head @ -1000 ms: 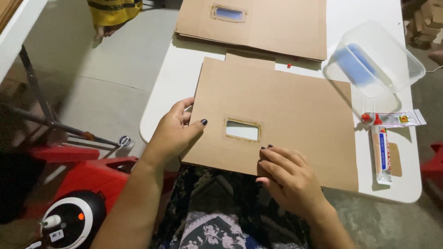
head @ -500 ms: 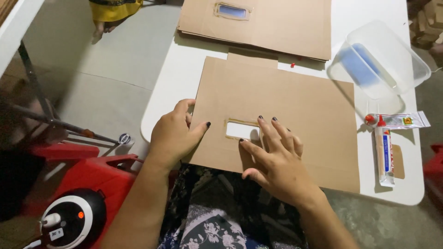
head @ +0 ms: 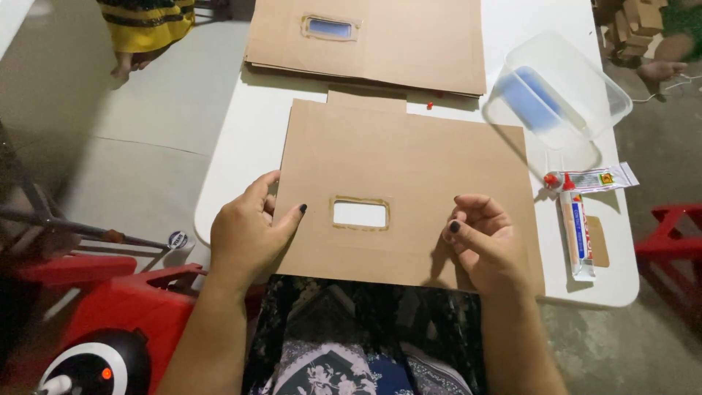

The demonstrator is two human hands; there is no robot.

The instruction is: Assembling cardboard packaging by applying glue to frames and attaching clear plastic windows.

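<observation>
A brown cardboard sheet (head: 409,157) with a small rectangular window cut-out (head: 360,213) lies flat on the white table (head: 245,146). My left hand (head: 252,227) grips the sheet's left edge, thumb on top near the cut-out. My right hand (head: 488,245) rests on the sheet to the right of the cut-out, fingers curled; whether anything is pinched in them cannot be made out.
A stack of similar cardboard sheets (head: 395,40) lies at the table's far side. A clear plastic tub (head: 559,95) with something blue inside stands at the right, with two glue tubes (head: 578,223) beside it. A red stool (head: 124,307) stands to my left.
My right hand has left the cut-out and moved right across the sheet, curling its fingers. The left hand has kept its hold on the left edge.
</observation>
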